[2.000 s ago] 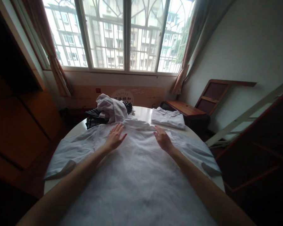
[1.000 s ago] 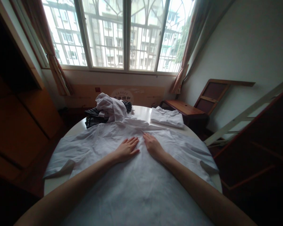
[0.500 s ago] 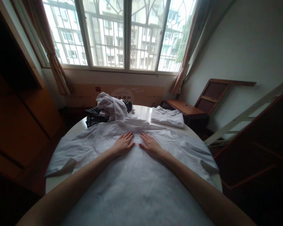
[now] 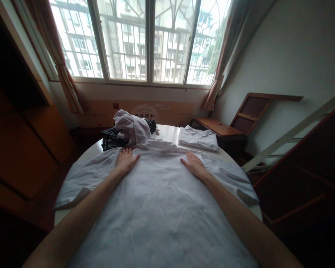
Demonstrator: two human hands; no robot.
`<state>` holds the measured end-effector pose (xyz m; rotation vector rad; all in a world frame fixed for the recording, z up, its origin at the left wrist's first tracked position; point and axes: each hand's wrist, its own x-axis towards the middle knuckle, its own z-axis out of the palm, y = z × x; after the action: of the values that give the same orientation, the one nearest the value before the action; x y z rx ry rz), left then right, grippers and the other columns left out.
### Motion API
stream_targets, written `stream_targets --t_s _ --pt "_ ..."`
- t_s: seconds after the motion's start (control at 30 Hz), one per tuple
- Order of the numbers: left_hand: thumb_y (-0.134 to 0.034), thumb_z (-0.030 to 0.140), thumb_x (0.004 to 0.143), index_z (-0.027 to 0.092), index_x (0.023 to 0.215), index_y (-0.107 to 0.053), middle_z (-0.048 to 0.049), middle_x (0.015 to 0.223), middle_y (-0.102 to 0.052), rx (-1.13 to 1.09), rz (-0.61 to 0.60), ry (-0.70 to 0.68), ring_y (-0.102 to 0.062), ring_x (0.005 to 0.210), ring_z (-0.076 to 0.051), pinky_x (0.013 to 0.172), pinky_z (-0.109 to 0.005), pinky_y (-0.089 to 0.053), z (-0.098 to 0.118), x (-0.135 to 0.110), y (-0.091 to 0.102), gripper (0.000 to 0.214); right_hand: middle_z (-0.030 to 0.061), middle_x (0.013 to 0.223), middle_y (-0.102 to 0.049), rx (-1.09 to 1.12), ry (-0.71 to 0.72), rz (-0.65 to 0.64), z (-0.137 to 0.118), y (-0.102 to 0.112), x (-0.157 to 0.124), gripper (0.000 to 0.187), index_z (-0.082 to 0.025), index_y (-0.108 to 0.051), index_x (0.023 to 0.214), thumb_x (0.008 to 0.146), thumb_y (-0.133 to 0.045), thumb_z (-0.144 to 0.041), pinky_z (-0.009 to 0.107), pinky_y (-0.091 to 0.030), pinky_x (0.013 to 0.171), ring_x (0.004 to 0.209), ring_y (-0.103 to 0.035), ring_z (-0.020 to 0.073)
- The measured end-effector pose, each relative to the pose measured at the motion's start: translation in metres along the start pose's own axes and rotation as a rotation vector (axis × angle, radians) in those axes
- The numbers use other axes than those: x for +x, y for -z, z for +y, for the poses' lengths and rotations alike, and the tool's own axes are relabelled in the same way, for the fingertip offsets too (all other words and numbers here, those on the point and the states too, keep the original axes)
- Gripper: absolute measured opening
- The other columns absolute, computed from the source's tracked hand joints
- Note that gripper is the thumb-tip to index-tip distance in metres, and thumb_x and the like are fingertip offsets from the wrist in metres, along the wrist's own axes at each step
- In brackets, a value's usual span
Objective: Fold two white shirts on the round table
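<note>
A white short-sleeved shirt (image 4: 159, 201) lies spread flat, back up, over a round white table (image 4: 170, 134), its collar toward the window. My left hand (image 4: 125, 160) rests flat on the shirt's left shoulder, fingers stretched out. My right hand (image 4: 193, 163) lies flat on the right shoulder, fingers also extended. Both hands hold nothing. The two sleeves hang out toward the table's left and right edges.
A crumpled heap of white and dark striped clothes (image 4: 128, 130) sits at the table's far left. A folded white shirt (image 4: 198, 138) lies at the far right. Beyond are a window, a wooden side table (image 4: 219, 128), a dark cabinet on the left and a slanted frame on the right.
My hands were together at the middle of the shirt's upper back half a second ago. They have slid apart and outward along the fabric to the two shoulders.
</note>
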<state>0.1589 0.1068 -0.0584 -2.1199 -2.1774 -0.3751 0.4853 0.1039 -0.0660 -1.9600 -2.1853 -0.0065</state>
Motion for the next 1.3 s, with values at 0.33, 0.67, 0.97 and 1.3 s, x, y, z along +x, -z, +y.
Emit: stream_targets --t_s 0.33,0.67,0.97,1.3 --pt "-0.030 0.025 0.087 0.021 0.127 -0.043 -0.0027 0.135 -0.043 -0.033 0.151 -0.328 -0.033 0.126 -0.019 0.102 -0.035 -0.027 0.006 -0.005 0.010 0.042 0.0080 0.138 -0.036 0.047 0.171 0.040 0.003 0.008 0.002 0.042 -0.017 -0.042 0.129 0.089 -0.030 -0.025 0.039 -0.026 0.102 0.128 -0.029 0.0198" --pt "-0.036 0.030 0.084 0.015 0.090 -0.064 -0.0120 0.091 -0.065 -0.034 0.194 -0.046 -0.057 0.088 -0.024 0.075 -0.035 -0.043 0.051 0.006 0.015 0.032 0.0186 0.093 -0.065 -0.055 -0.162 0.136 -0.059 0.025 0.018 0.043 -0.012 -0.064 0.095 0.087 -0.035 -0.043 0.037 -0.045 0.071 0.090 -0.060 0.0278" --pt "-0.038 0.024 0.084 0.016 0.088 -0.059 -0.0103 0.092 -0.060 -0.116 0.352 -0.112 -0.051 0.091 -0.023 0.082 -0.035 -0.040 0.055 0.004 0.012 0.023 0.0123 0.090 -0.060 0.131 0.046 0.463 -0.060 0.014 0.014 0.024 -0.014 -0.058 0.090 0.086 -0.037 -0.022 0.034 -0.041 0.080 0.090 -0.053 0.0235" --pt "-0.042 0.021 0.084 0.020 0.087 -0.065 -0.0034 0.092 -0.066 -0.334 0.123 -0.737 -0.057 0.086 -0.015 0.080 -0.027 -0.045 0.072 -0.004 -0.001 0.024 0.0065 0.089 -0.061 0.304 0.594 0.210 -0.086 0.005 0.007 0.017 -0.016 -0.060 0.090 0.085 -0.045 -0.021 0.029 -0.043 0.080 0.086 -0.055 0.0173"
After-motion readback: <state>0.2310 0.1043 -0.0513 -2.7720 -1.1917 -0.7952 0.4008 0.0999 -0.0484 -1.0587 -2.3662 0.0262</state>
